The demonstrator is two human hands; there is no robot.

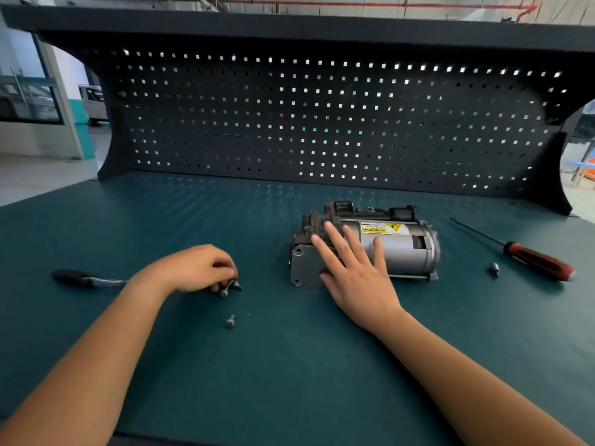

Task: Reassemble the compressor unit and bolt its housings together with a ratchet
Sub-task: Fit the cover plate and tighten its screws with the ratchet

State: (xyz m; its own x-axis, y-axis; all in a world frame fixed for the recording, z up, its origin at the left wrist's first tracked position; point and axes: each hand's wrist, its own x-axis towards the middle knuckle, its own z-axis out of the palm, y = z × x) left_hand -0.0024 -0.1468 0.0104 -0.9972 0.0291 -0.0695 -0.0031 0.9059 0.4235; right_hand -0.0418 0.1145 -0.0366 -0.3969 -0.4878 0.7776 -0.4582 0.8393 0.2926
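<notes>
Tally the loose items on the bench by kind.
Compressor: 1
Ratchet: 1
Screwdriver: 1
Socket: 1
Bolts: 3 visible, 2 of them pinched by the left hand
Total: 7

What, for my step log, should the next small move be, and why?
Probably lift one of the bolts the left hand pinches and bring it to the end plate of the compressor: the right hand lies flat on it, steadying it, and the ratchet lies unheld.
</notes>
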